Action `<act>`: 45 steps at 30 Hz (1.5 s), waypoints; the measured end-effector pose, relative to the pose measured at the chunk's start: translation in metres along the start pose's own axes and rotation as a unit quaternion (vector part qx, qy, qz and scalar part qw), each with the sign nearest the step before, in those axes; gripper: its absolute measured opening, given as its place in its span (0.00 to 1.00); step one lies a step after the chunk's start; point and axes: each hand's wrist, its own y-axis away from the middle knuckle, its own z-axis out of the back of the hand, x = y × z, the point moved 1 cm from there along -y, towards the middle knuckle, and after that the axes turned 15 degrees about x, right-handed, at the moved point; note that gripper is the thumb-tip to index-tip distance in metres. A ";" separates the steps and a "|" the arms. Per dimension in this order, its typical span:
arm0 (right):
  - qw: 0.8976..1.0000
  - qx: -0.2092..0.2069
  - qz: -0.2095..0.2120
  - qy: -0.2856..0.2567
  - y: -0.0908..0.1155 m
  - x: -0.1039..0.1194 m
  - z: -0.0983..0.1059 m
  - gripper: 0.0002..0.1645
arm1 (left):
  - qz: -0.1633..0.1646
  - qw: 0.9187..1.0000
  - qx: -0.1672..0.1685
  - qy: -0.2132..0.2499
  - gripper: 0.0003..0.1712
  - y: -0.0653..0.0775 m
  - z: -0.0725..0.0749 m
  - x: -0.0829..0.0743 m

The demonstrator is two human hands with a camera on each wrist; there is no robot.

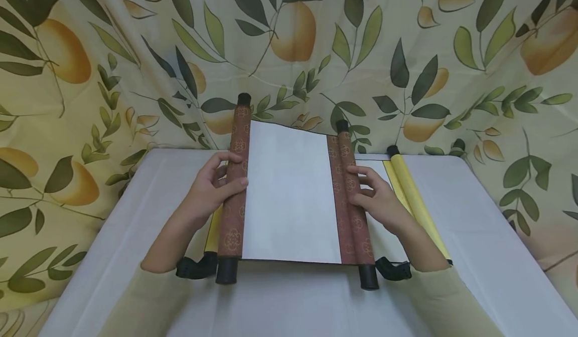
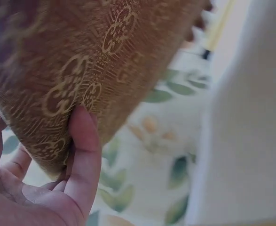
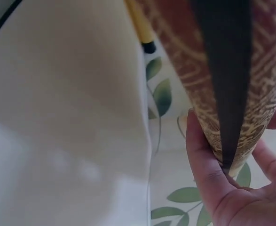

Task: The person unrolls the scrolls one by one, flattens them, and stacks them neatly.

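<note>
A hanging scroll with a blank white sheet (image 1: 289,196), brown patterned brocade and black knobs is held up, partly unrolled, between the two hands. My left hand (image 1: 212,189) grips its left roll (image 1: 234,216), thumb in front; the left wrist view shows fingers around the brocade (image 2: 95,61). On the other side my right hand (image 1: 384,199) holds the right roll (image 1: 354,196). In the right wrist view that hand (image 3: 241,193) cups the brocade roll with its dark strip (image 3: 232,84). Behind it lies a second scroll with yellow rollers (image 1: 420,201), largely hidden by the first.
Both scrolls are over a white-covered table (image 1: 289,307). A cloth printed with fruit and leaves (image 1: 293,76) hangs behind and at the sides. Black straps (image 1: 198,266) show at the wrists, beside pale sleeves (image 1: 144,297).
</note>
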 end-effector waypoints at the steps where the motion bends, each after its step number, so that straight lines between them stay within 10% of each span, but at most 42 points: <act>1: 1.000 0.003 0.000 0.005 0.001 0.000 0.001 0.39 | 0.014 1.000 0.007 -0.011 0.26 0.000 0.001 0.002; 18: 0.999 0.018 -0.020 0.030 0.011 0.009 0.008 0.41 | 0.107 0.976 0.058 -0.180 0.18 -0.002 0.010 0.025; 45: 0.998 0.023 -0.028 0.046 0.018 0.002 0.014 0.41 | 0.138 0.965 0.098 -0.200 0.13 0.003 0.020 0.027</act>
